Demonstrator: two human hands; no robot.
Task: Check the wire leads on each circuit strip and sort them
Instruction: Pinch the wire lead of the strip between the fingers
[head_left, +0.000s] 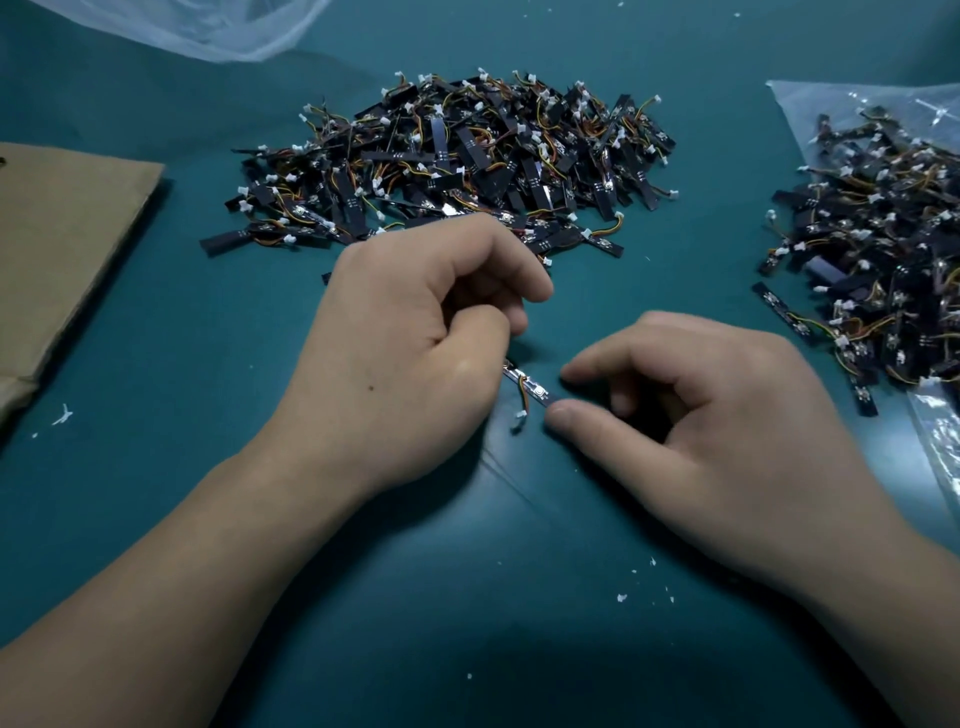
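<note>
Circuit strip (531, 387): stretching between both hands, over mid tabletop (260, 415).
Left hand (415, 343): pinching one end, fingers curling.
Right hand (701, 415): pinching other end.
Loose pile (457, 161): lying beyond.

Head camera looks forward and down, close over the table (156, 332).
</note>
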